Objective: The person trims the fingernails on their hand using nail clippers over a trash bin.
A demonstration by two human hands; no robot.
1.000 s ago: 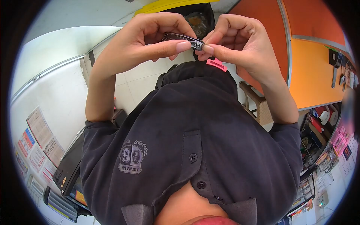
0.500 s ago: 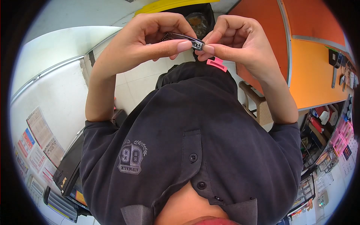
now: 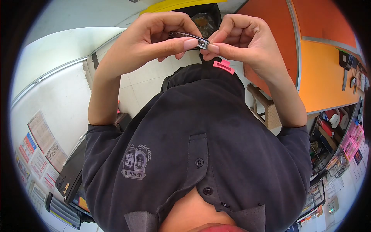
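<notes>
A shiny dark metal nail clipper [image 3: 201,43] is held up in front of my body between both hands. My left hand [image 3: 162,40] grips its long body, thumb along the near side and fingers curled behind. At the clipper's right end, my right hand [image 3: 241,40] is closed in a pinch, with thumb and index fingertips against the jaw end. Whether a nail sits between the jaws is too small to tell. Just below the right fingertips, a pink plastic clip [image 3: 224,66] lies against my dark clothing.
Beyond my hands stands a black bin [image 3: 210,13] with a yellow edge [image 3: 174,4]. On the right are an orange tabletop [image 3: 322,77], a brown stool [image 3: 264,106] and shelves with assorted goods. Printed sheets [image 3: 44,135] hang on the left.
The nail clipper has tilted slightly, and the fingertips of both hands have shifted a little around it. Both arms stay in nearly the same place.
</notes>
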